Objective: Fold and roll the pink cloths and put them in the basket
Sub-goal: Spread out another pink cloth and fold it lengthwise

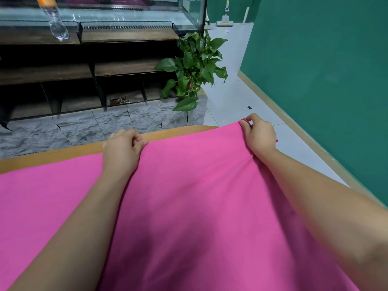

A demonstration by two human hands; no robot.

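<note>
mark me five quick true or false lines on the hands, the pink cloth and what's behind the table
1. The left hand pinches the far edge of the pink cloth. True.
2. The right hand rests flat and open on the cloth. False: its fingers pinch the cloth's far right corner.
3. The cloth is already rolled into a tight tube. False: it lies spread out across the table.
4. A leafy green plant stands beyond the table's far edge. True.
5. A basket sits on the cloth between the two arms. False: no basket is in view.
</note>
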